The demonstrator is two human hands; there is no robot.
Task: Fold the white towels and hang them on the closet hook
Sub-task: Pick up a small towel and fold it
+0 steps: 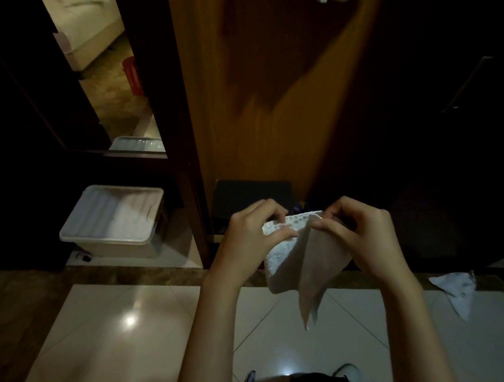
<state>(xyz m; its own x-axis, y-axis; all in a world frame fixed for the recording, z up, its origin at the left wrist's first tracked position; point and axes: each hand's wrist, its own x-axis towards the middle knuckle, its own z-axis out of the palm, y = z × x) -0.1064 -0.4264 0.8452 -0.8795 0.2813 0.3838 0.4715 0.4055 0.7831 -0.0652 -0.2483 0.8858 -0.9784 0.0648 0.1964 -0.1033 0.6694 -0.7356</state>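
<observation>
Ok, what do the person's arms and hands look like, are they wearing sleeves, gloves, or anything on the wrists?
Both arms are bare all the way from the bottom edge of the view to the fingers. The left hand and right hand have no gloves, and no sleeves, watch, bracelet or rings show. Fingernails look short and plain, though the light is dim.
</observation>
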